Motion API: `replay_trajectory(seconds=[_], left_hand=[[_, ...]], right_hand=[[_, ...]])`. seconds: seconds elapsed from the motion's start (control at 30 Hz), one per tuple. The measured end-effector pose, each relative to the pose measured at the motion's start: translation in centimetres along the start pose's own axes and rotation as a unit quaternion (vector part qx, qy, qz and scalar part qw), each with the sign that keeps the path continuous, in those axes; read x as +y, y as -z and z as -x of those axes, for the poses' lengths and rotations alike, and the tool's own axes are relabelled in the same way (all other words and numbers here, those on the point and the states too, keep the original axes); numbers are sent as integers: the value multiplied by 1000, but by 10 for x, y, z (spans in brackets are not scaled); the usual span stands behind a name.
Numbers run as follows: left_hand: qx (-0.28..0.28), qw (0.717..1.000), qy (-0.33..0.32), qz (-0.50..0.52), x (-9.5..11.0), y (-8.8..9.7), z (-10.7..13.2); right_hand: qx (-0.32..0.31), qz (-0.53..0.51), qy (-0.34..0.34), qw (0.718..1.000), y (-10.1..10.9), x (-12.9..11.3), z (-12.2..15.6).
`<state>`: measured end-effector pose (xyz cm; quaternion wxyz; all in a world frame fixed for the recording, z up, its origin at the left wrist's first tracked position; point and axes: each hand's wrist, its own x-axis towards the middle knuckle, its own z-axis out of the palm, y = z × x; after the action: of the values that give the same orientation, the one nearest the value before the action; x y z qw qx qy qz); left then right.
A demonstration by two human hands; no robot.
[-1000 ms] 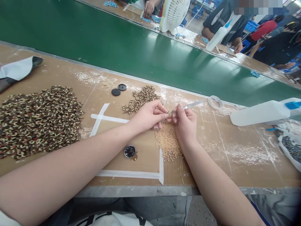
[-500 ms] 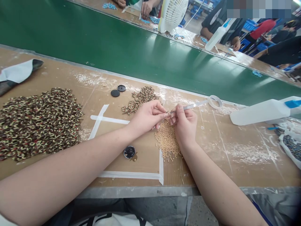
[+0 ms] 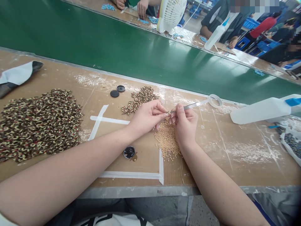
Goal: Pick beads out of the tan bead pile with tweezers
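My left hand (image 3: pixel 150 115) is closed in a pinch above the pile of beige beads (image 3: pixel 166 138). A tiny dark piece (image 3: pixel 167 112) shows at its fingertips; its details are too small to make out. Close beside it, my right hand (image 3: pixel 185 124) grips slim metal tweezers (image 3: pixel 194 105), whose back end points up and right. The tweezers' tips are hidden by the fingers. Just beyond my left hand lies a small heap of dark-and-cream patterned pieces (image 3: pixel 143 97). Below my left wrist sits an uncovered round pot of black paste (image 3: pixel 129 152), with a brown smear beside it.
A large heap of similar patterned pieces (image 3: pixel 39 125) covers the left side. Two black discs (image 3: pixel 114 93), a tape roll (image 3: pixel 215 101) and a white bottle (image 3: pixel 261 110) lie on the table. Beyond the green belt (image 3: pixel 94 47) stand a fan (image 3: pixel 172 14) and co-workers.
My hands stay almost in place, fingertips together, with the tweezers still held. The view has shifted very slightly. Across the belt, co-workers' hands have moved a little.
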<state>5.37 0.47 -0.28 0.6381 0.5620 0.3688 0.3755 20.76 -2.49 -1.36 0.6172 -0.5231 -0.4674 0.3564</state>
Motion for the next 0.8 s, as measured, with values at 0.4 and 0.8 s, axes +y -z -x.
replay_trajectory(seconds=[0.4, 0.8], left_hand=[[-11, 1000, 7, -28, 3, 2, -1], [57, 833, -162, -526, -3, 28, 0]], right_hand=[[2, 7, -31, 999, 3, -5, 1], [-8, 108, -9, 994, 29, -19, -27]])
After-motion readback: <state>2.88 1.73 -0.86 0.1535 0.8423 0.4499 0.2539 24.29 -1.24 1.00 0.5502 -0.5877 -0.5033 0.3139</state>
